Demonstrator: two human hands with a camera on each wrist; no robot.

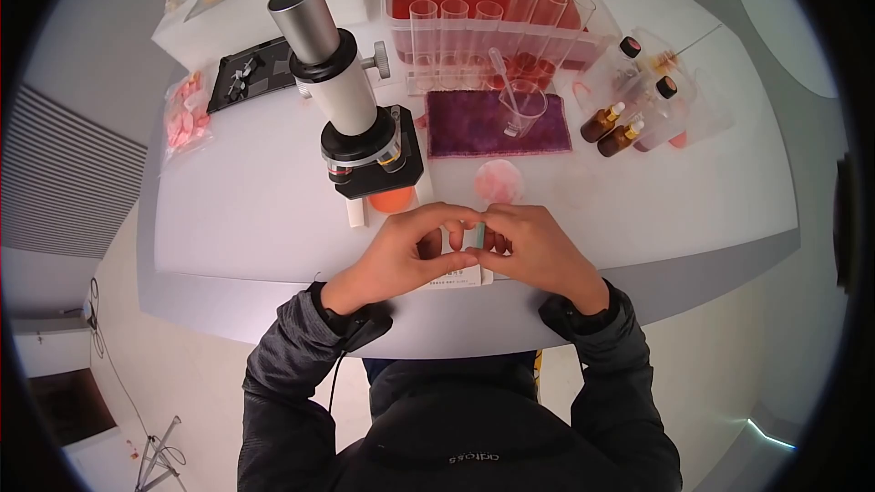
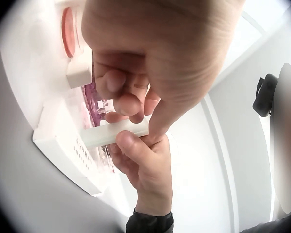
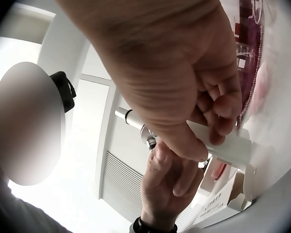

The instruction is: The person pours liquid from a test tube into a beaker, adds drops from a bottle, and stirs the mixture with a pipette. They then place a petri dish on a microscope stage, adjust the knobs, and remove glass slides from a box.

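Note:
In front of the body, both hands meet at a pale, green-edged stack of glass slides (image 1: 480,235). My right hand (image 1: 538,243) grips the stack (image 2: 106,132) between its thumb and curled fingers. The thumb and fingertips of my left hand (image 1: 406,241) pinch at the end of the stack nearest the body; the palm hides part of this in the left wrist view. Just below the hands lies a white printed carton (image 1: 456,280), mostly covered by them from above. In the right wrist view the carton (image 3: 220,206) shows an open end flap.
A microscope (image 1: 346,100) stands beyond the left hand, an orange dish (image 1: 392,199) at its base. Farther back are a purple-stained mat (image 1: 456,128) with a beaker (image 1: 522,114), a row of test tubes (image 1: 453,36), dropper bottles (image 1: 622,138) and a pink-stained disc (image 1: 499,182).

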